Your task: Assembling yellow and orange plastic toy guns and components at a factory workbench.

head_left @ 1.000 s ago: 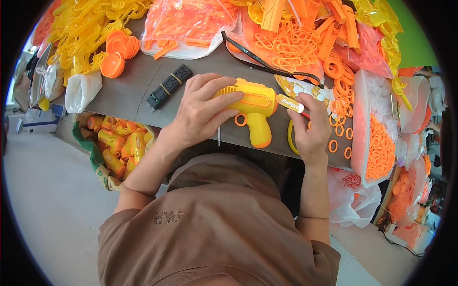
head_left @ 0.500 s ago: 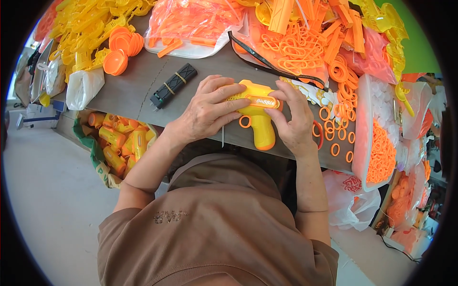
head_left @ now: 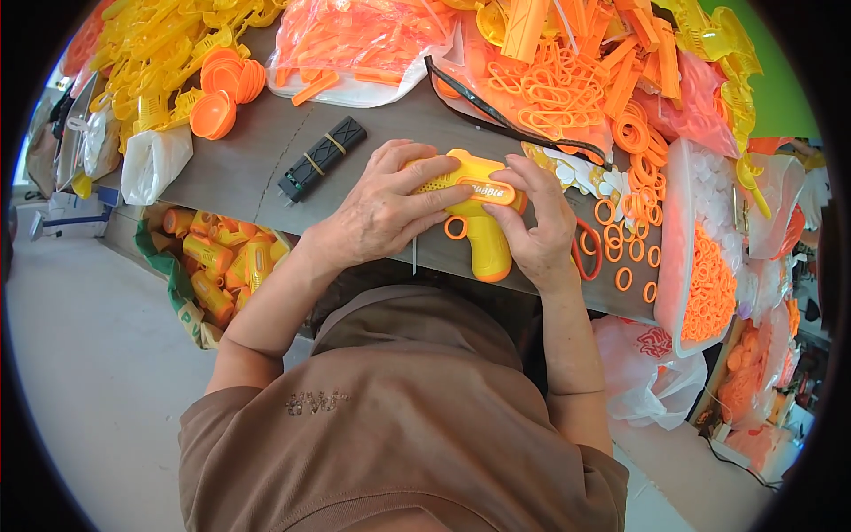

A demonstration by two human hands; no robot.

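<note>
A yellow toy gun (head_left: 487,238) with an orange grip end lies on its side between my hands at the table's near edge, handle toward me. My left hand (head_left: 390,202) is closed round its left end, the fingers laid over the ribbed part. Closed on the other end is my right hand (head_left: 542,217), its thumb and fingers pressing on either side of an oval printed label (head_left: 490,192). An orange ring (head_left: 456,228) sticks out in front of the handle. The gun's underside and both palms are hidden.
Left of my hands lies a black battery pack (head_left: 323,158) with bands. Orange rings (head_left: 613,235) and a red loop (head_left: 589,251) lie to the right, beside a clear bin (head_left: 671,266). Orange and yellow parts are heaped behind. A bag of toy guns (head_left: 175,288) stands lower left.
My right hand has shifted slightly left, its fingers and thumb now farther over the label. The red loop beside it shows more. The gun has barely moved.
</note>
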